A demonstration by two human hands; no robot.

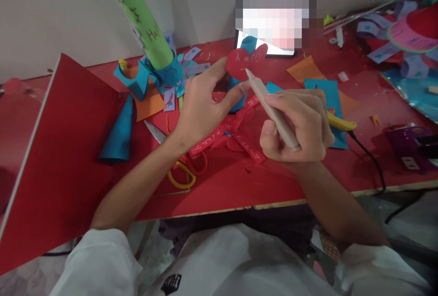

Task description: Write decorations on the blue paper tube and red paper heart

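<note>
My left hand (201,104) is closed on a red paper heart (236,62), its fingers behind the left edge and its thumb low near a blue paper piece (236,100). White letters reading "happy" show across the heart. Gripped in my right hand (301,122) is a light beige pen (273,109), tilted so that its tip meets the heart just below the letters. Under my hands lies a red paper shape with lettered strips (251,148) spreading outward. Scissors (183,175) with yellow and red handles rest under my left forearm.
Upright at the back stands a lettered green paper tube (147,27). A blue paper cone (118,134) and red board (65,150) are at left. A lit screen (284,52) leans behind. On the right are a yellow corded tool (342,124) and a purple power socket box (409,150).
</note>
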